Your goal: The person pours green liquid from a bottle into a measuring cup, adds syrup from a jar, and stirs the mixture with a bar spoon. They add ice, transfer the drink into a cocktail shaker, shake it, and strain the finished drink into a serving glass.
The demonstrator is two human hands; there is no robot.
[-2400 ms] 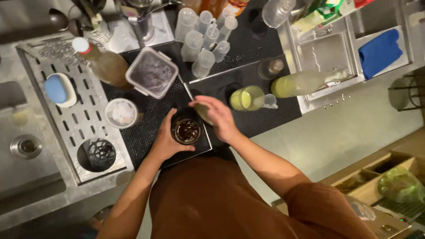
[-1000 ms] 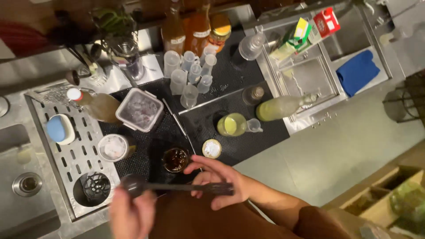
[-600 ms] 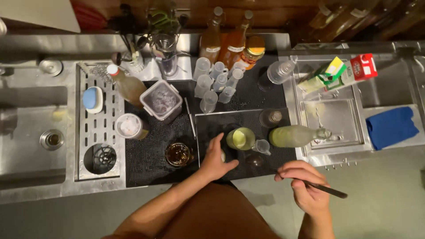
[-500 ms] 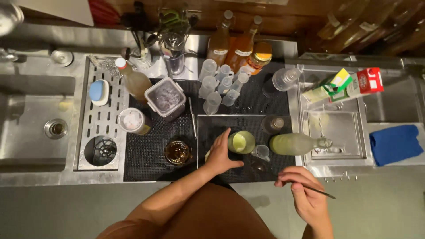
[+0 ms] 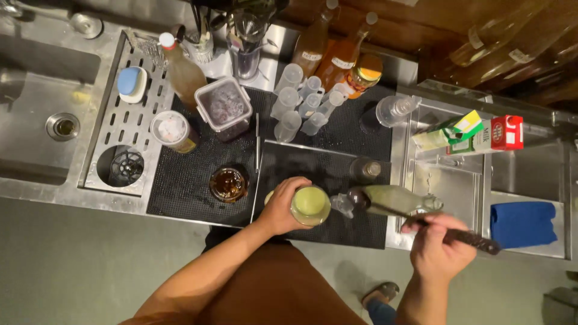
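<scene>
left hand (image 5: pixel 282 207) wrapped round a glass of pale green liquid (image 5: pixel 310 205), fingers closed on its left side; glass stands on the black bar mat (image 5: pixel 325 174) near the mat's front edge, seen from straight above.

right hand (image 5: pixel 439 247) closed on a long dark bar tool (image 5: pixel 421 224), held level and slanting. its handle end sticks out to the right past the fist; its rounded front end sits just right of the green glass, whether touching the rim cannot be told. the tool crosses over a clear bottle of pale green liquid (image 5: pixel 397 198) lying on its side beyond the right hand.

just left of the left hand: a small glass of dark amber liquid (image 5: pixel 228 183) on the mat, apart from the fingers. beyond it a thin metal rod (image 5: pixel 257 143) lying flat.

beyond the left hand, farther back: a cluster of clear plastic squeeze bottles (image 5: pixel 299 102), then amber bottles (image 5: pixel 337 57) at the back wall. a square lidded tub (image 5: pixel 223 105) of dark contents left of the cluster, a round white-topped container (image 5: pixel 171 129) left of that.

far left of the grip: perforated steel drain rack (image 5: pixel 129 120) with a blue and white object (image 5: pixel 132 83), then a sink (image 5: pixel 45 114).

beyond the right hand: a clear upturned glass (image 5: pixel 394 108), green and red cartons (image 5: pixel 472 133) lying over a steel well. right of the right hand: a folded blue cloth (image 5: pixel 522 224).
</scene>
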